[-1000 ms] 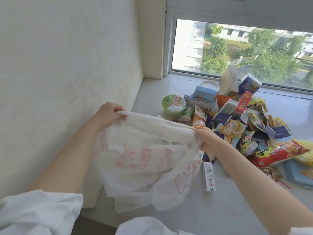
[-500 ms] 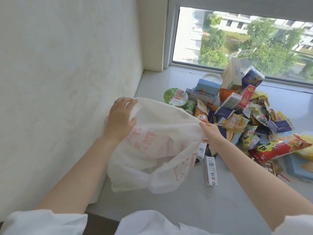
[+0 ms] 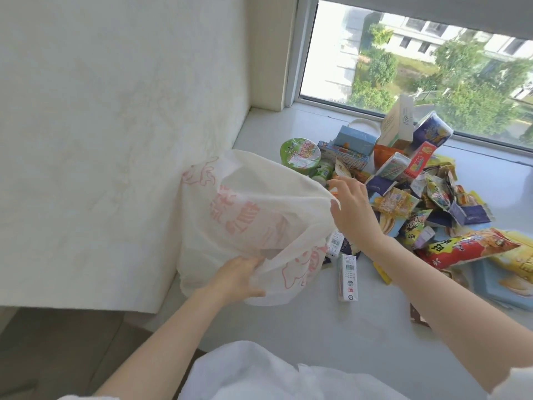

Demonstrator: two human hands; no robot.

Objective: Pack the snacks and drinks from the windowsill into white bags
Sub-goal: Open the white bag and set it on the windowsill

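The bag [image 3: 253, 226] sits at the sill's [image 3: 288, 342] left edge, left hand [image 3: 239, 277] gripping its near rim. The right hand [image 3: 350, 210], fingers spread, pinches the far rim, nearer the snacks [image 3: 418, 197] heaped rightward.

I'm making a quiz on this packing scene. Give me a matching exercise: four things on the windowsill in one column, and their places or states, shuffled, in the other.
Things:
1. white bag
2. green cup
3. red snack packet
4. white carton

Places or states:
A. lying flat, alone, nearest the person
B. held by both hands
C. just behind the bag's rim
D. at the pile's right, near edge

Pairs: 1-B, 2-C, 3-D, 4-A
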